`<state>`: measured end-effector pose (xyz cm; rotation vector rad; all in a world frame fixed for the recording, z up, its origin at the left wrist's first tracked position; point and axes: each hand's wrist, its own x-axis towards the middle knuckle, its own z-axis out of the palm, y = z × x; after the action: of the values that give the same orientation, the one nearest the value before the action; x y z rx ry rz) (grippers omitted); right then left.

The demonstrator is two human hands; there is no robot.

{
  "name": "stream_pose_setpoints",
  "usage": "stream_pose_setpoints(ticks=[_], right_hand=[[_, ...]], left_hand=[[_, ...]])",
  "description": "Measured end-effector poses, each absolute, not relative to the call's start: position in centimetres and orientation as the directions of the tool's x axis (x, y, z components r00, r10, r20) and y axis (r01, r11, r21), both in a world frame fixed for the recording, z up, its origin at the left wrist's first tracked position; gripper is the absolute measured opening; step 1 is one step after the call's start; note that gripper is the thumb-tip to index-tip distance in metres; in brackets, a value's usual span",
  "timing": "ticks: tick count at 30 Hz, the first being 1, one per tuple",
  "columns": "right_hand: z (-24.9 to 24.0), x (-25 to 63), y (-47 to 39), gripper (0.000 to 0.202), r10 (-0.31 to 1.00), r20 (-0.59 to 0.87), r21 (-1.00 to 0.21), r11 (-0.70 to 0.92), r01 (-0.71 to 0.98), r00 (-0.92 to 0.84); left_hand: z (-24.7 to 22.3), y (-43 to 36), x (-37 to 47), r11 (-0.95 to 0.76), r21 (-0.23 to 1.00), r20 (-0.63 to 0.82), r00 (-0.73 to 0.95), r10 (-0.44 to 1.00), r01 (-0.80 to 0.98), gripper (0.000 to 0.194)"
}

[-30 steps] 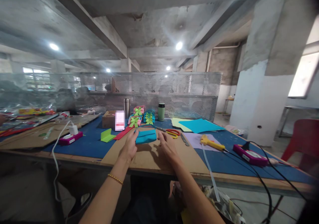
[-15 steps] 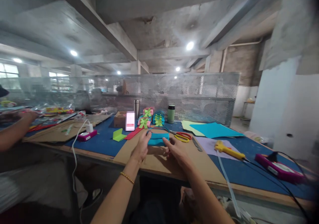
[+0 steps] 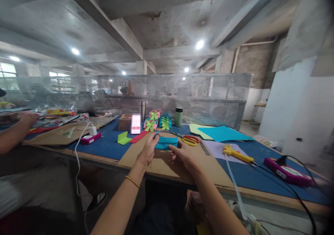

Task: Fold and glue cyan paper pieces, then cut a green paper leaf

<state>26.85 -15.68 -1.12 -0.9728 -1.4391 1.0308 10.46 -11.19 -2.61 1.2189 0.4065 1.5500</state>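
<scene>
A small blue folded-paper box [image 3: 166, 143] with a thin blue strip arching above it is held over the brown cardboard sheet [image 3: 159, 163]. My left hand [image 3: 148, 149] closes on its left end. At its lower right edge, my right hand [image 3: 181, 154] grips with thumb and bent fingers. Just beyond to the right lie scissors [image 3: 191, 140] with red and yellow handles and a grey knife [image 3: 204, 148]. Behind the box stand pink boxes [image 3: 150, 124] and blue boxes [image 3: 165, 123] with green paper bows.
A yellow glue gun [image 3: 238, 154] rests on lilac paper at right, its cable running to a purple power strip [image 3: 287, 172]. Blue paper [image 3: 225, 134], a green tumbler [image 3: 179, 117], a lit phone [image 3: 136, 124] and folded green paper [image 3: 123, 138] lie around. A co-worker's arm [image 3: 18, 132] is at left.
The blue box is tipped slightly, showing more of its front face, and its strip now stands out above it. Both hands keep their hold. The view has shifted a little.
</scene>
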Motion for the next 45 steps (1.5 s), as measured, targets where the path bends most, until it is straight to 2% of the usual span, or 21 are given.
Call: stream_pose_setpoints(ticks=[10, 15, 19, 22, 25, 30, 34, 41, 45], right_hand=[[-1.0, 26.7, -15.9, 0.03, 0.968, 0.234, -0.972, 0.235, -0.006, -0.09], [-0.8, 26.7, -16.2, 0.034, 0.974, 0.201, -0.978, 0.194, -0.077, -0.103], [-0.6, 26.8, -16.0, 0.035, 0.962, 0.268, -0.963, 0.269, -0.021, 0.056], [-0.4, 26.8, -16.0, 0.036, 0.956, 0.239, -0.97, 0.242, 0.005, 0.172], [-0.4, 26.7, -16.1, 0.037, 0.974, 0.203, -0.978, 0.207, -0.024, 0.103], [-0.9, 26.7, -15.8, 0.039, 0.965, 0.263, -0.965, 0.263, 0.015, -0.014], [-1.4, 26.9, -15.0, 0.041, 0.942, 0.337, -0.937, 0.335, 0.098, -0.001], [-1.7, 27.0, -14.3, 0.04, 0.908, 0.414, -0.905, 0.401, 0.144, 0.071], [-1.7, 27.1, -14.4, 0.039, 0.897, 0.434, -0.894, 0.417, 0.163, 0.084]], left_hand=[[-2.7, -11.2, 10.3, -0.35, 0.77, 0.47, 0.104, 0.876, -0.534, 0.041], [-2.4, -11.5, 10.3, -0.366, 0.759, 0.485, 0.092, 0.87, -0.539, 0.044], [-2.4, -11.5, 10.3, -0.364, 0.757, 0.481, 0.085, 0.873, -0.543, 0.046], [-2.4, -11.5, 10.2, -0.359, 0.75, 0.471, 0.067, 0.88, -0.556, 0.047], [-2.3, -11.5, 10.1, -0.332, 0.737, 0.446, 0.055, 0.893, -0.589, 0.048], [-2.2, -11.5, 10.0, -0.297, 0.722, 0.45, 0.099, 0.887, -0.625, 0.047], [-2.6, -11.2, 10.0, -0.321, 0.76, 0.435, 0.075, 0.897, -0.565, 0.049], [-3.0, -11.2, 9.9, -0.335, 0.9, 0.349, 0.001, 0.937, -0.279, 0.05], [-2.8, -11.3, 9.8, -0.329, 0.909, 0.336, -0.017, 0.942, -0.258, 0.048]])
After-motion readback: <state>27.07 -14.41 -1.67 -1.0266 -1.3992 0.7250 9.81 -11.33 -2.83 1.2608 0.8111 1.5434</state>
